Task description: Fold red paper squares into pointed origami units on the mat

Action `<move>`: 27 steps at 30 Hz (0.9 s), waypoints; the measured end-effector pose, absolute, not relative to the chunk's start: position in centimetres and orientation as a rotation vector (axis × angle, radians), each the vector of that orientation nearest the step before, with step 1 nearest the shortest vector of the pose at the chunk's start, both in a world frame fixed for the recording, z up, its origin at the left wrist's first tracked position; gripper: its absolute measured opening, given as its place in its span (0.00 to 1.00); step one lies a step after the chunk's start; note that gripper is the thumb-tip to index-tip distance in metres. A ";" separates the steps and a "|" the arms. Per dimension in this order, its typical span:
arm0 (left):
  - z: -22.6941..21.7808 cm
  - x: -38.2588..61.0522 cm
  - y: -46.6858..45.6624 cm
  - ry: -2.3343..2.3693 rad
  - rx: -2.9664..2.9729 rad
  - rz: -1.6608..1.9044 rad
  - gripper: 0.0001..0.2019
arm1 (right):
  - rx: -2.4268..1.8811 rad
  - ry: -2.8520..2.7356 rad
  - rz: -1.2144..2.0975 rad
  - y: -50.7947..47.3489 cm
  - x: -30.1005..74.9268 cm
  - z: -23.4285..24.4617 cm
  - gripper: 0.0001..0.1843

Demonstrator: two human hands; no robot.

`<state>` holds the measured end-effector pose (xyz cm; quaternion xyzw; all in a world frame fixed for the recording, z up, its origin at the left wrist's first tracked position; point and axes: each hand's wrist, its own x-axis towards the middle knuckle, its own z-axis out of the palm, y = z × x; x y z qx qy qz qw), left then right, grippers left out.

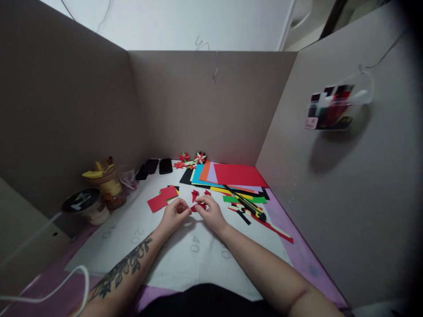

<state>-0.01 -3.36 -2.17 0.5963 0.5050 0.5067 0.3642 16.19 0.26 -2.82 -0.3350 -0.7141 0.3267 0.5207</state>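
Observation:
Between my two hands is a small piece of folded red paper (198, 206), held just above the white mat. My right hand (212, 215) grips it between thumb and fingers. At its left tip, my left hand (176, 215) has thumb and fingertips pinched together on the paper's edge. Just beyond lie two more folded red pieces (194, 195), one partly behind my right fingers. To the left of them, red paper squares (157, 203) overlap, with bits of other colours showing underneath.
Coloured sheets (241, 175) are stacked at the back right. A yellow-and-black utility knife (247, 206) lies among paper strips. Folded paper stars (200, 157) and a black phone (165, 166) sit at the back. Lidded tubs (86, 206) stand left; grey partitions (211, 105) enclose the table.

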 end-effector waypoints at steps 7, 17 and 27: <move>-2.2 -0.3 -3.4 1.349 1.680 1.259 0.05 | -0.881 -1.619 0.966 0.6 16.1 -2.8 0.07; -1.5 -0.4 -3.8 1.473 1.894 1.221 0.07 | -0.923 -1.437 1.159 1.1 16.0 -3.5 0.10; -2.2 -0.9 -3.8 1.570 2.076 1.203 0.10 | -0.922 -1.336 1.350 1.0 15.8 -3.6 0.12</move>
